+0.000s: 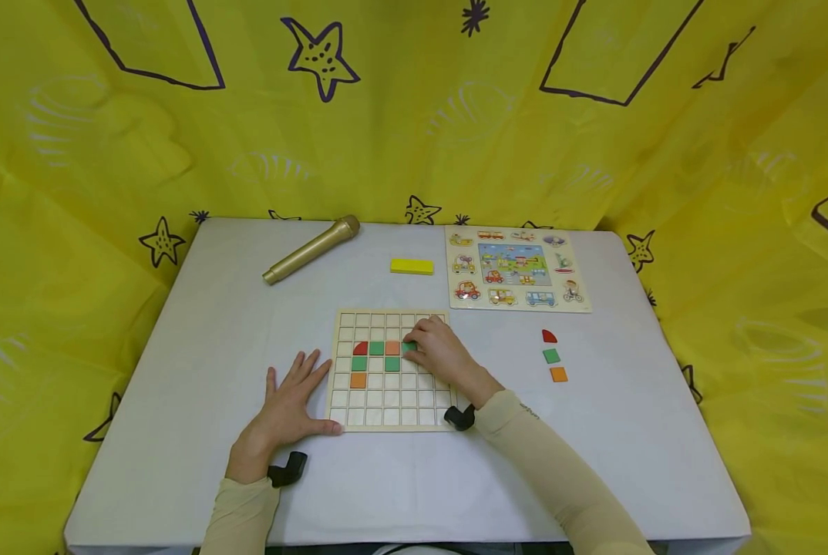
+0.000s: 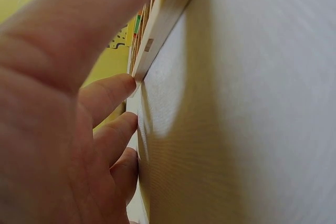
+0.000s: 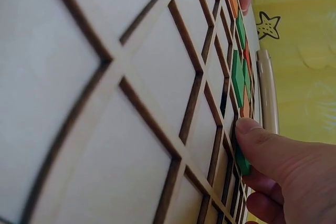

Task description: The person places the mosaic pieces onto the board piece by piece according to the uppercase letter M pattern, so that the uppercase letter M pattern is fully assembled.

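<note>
A wooden grid board (image 1: 375, 416) lies on the white table. My right hand (image 1: 445, 354) pinches a green square tile (image 3: 242, 162) between thumb and fingers, right at a grid cell beside an orange tile (image 1: 392, 348). Set in other cells are a red quarter-circle tile (image 1: 361, 348), several green tiles (image 1: 376, 348) and another orange tile (image 1: 358, 380). With fingers spread, my left hand (image 1: 285, 408) rests at the board's left side, thumb at the near left corner and index fingertip by the left edge.
Right of the board lie a red quarter-circle (image 1: 549, 336), a green square (image 1: 551, 355) and an orange square (image 1: 559, 375). Behind are a gold microphone (image 1: 310, 250), a yellow block (image 1: 412, 267) and a vehicle picture puzzle (image 1: 518, 301). Yellow curtains (image 1: 400, 139) surround the table.
</note>
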### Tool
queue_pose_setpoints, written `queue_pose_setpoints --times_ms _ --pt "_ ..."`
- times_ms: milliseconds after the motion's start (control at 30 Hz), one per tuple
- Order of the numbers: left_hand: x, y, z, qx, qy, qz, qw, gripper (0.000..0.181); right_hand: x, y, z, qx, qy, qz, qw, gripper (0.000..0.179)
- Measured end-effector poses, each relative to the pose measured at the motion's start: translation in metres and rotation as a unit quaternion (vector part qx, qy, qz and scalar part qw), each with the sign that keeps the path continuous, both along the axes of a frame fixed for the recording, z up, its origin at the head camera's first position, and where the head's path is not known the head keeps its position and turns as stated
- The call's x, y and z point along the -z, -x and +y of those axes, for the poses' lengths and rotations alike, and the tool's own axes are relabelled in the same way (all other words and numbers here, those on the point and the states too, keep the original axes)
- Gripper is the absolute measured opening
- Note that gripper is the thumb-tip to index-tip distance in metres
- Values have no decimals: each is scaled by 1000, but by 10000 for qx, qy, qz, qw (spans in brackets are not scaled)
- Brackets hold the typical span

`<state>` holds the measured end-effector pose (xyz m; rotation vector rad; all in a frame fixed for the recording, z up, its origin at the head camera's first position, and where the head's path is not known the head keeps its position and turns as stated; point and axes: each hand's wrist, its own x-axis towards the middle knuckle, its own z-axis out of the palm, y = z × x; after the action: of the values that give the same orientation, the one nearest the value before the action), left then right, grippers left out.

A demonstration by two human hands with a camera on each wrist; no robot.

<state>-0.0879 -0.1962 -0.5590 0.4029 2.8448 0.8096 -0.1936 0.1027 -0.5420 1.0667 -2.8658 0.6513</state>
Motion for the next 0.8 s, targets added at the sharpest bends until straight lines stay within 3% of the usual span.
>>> queue_pose_setpoints --times_ms 233,567,800 --pt "0 -1 1 7 -58 107 9999 117 1 0 0 2 86 -15 10000 25" --pt "-1 -1 1 10 20 -2 10000 117 2 -1 1 73 189 -128 9997 28" --pt "-1 0 1 -1 37 -4 10000 117 3 -2 10 340 268 -348 9985 36"
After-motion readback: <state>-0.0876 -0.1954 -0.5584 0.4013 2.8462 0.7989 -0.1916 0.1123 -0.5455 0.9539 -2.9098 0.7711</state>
